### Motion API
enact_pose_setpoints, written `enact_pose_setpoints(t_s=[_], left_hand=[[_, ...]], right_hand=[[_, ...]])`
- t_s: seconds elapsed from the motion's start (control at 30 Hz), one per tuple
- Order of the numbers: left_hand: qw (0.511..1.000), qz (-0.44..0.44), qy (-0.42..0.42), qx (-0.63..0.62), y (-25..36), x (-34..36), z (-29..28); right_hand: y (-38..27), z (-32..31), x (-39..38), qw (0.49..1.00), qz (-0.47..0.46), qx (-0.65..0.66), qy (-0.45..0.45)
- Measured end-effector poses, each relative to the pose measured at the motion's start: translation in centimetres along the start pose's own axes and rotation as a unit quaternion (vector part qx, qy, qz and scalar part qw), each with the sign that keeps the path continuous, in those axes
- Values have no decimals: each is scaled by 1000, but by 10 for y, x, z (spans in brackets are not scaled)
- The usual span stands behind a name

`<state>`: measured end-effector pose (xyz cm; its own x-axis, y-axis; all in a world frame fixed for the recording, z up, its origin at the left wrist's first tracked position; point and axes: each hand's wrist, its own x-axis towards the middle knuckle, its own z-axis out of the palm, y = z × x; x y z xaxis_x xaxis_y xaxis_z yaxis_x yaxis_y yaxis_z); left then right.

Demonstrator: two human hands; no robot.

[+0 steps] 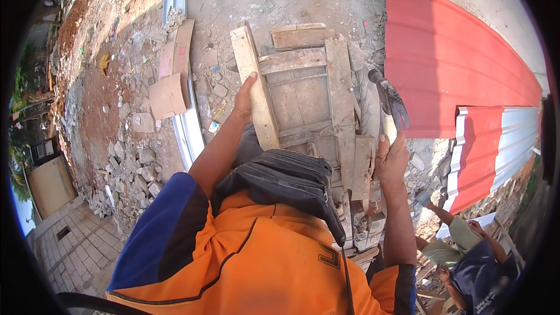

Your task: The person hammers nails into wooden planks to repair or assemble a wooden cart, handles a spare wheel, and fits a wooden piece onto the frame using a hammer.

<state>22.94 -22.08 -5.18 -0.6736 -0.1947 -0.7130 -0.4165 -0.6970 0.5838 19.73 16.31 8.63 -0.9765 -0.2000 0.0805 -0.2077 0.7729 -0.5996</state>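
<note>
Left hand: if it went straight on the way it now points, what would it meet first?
The left hand would first meet the plank, which it already touches; beyond that, probably the crossboard, though depth is unclear.

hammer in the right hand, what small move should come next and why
Perhaps bring the hammer across toward the plank: the right hand holds it out to the right of the wooden frame, while the left hand grips the plank along the frame's left side and could steady it.
</note>
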Motion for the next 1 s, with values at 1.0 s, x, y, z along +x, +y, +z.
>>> enact_pose_setpoints(t_s=[1.0], left_hand=[[1000,2,-1,12,2,-4,2]], right_hand=[[-19,-21,0,999,-25,32,33]])
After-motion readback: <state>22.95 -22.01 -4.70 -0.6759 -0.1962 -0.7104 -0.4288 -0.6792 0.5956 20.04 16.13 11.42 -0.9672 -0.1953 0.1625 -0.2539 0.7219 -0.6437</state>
